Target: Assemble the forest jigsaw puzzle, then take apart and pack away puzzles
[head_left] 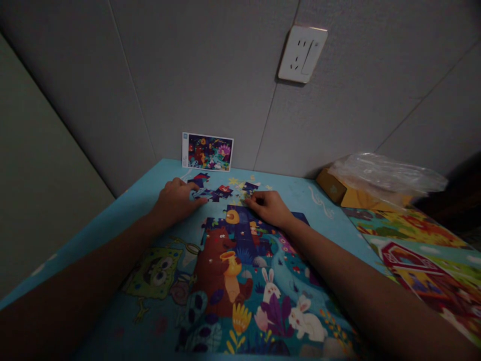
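Note:
A partly assembled jigsaw puzzle (pixel 240 271) with a brown bear, white rabbits and flowers lies on the blue table. Beyond its far edge is a group of loose puzzle pieces (pixel 213 194). My left hand (pixel 176 201) rests at the left of these pieces, thumb and index finger apart, fingertips touching or just beside them. My right hand (pixel 269 206) is above the puzzle's far edge, thumb and index finger pinched together. Whatever is between those fingertips is too small to make out. A dark puzzle piece (pixel 250 186) lies just past them.
A reference picture card (pixel 209 153) leans against the grey wall. At the right, a yellow cardboard box (pixel 361 197) with clear plastic wrap (pixel 391 173) stands behind another colourful picture puzzle (pixel 421 255). A socket plate (pixel 302 54) is on the wall. The blue table (pixel 139 198) carries cartoon prints.

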`<state>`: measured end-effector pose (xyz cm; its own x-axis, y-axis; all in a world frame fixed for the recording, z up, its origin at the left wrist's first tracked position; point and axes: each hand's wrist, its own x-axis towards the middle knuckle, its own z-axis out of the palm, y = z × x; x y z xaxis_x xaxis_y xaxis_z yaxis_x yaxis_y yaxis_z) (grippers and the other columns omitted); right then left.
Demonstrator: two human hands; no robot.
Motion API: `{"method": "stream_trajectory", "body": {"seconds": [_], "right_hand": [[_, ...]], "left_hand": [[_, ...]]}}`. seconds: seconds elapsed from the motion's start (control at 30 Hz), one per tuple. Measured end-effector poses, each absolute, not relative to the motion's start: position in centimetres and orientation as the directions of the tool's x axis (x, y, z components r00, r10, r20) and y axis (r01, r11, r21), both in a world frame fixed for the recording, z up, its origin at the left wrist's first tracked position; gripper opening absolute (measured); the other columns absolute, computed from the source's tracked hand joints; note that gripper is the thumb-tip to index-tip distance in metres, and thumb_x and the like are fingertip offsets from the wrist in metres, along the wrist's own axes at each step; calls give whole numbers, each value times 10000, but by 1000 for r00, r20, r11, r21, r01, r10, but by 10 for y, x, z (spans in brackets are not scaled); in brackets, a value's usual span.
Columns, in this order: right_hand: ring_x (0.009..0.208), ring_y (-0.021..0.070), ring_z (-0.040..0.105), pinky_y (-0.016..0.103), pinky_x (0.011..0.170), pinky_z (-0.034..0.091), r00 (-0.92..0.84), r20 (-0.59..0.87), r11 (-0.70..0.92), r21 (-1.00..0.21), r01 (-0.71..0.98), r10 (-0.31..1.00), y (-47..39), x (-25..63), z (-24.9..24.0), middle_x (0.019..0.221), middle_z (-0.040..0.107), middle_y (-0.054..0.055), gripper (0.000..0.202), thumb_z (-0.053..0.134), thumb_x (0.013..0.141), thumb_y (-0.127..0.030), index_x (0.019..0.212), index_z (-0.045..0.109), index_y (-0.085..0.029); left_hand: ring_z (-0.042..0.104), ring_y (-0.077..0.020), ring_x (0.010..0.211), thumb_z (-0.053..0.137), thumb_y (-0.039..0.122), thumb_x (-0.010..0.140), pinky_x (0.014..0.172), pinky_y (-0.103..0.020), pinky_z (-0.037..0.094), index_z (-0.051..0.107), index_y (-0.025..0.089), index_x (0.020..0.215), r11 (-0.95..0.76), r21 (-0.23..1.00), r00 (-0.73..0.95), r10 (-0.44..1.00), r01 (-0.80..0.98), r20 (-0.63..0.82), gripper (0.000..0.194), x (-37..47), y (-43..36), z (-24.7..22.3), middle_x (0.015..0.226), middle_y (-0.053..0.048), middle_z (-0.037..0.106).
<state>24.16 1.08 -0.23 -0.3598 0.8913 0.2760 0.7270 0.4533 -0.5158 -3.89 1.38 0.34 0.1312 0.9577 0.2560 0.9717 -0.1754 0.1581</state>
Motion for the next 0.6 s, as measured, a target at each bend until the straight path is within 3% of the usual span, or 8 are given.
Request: {"method": "stream_trajectory", "body": {"seconds": [0.23, 0.4, 0.5, 0.6], "right_hand": [[508, 97, 360, 255, 545, 266, -360, 272, 451, -523, 723, 893, 11, 241, -1, 525, 434, -32, 366, 511, 851, -394, 553, 495, -181], [518, 102, 370, 254, 544, 272, -350, 271, 443, -539, 716, 897, 11, 241, -2, 525, 440, -29, 373, 510, 853, -404, 554, 497, -182], [528, 105, 384, 254, 548, 278, -351, 270, 442, -543, 713, 897, 11, 242, -2, 534, 447, -28, 367, 511, 852, -411, 567, 512, -180], [526, 103, 373, 256, 553, 282, -354, 272, 446, -542, 712, 895, 11, 242, -2, 538, 448, -29, 373, 511, 853, -415, 562, 509, -181]], "left_hand": [[585, -326, 1040, 658, 539, 733, 916, -411, 455, 705, 162, 1024, -133, 278, 91, 983, 951, 157, 478, -35, 12, 14, 1050, -142, 647], [621, -236, 855, 714, 446, 668, 747, -331, 480, 600, 179, 1004, -95, 467, 2, 981, 879, 196, 445, -34, 11, 13, 959, -68, 660], [583, -165, 692, 646, 363, 725, 670, -288, 456, 578, 187, 964, -194, 588, 37, 963, 785, 268, 304, -31, 8, 14, 799, -3, 636], [562, -144, 643, 570, 327, 781, 652, -275, 450, 624, 169, 942, -320, 629, 101, 928, 709, 358, 232, -28, 5, 16, 720, 6, 613]]}}
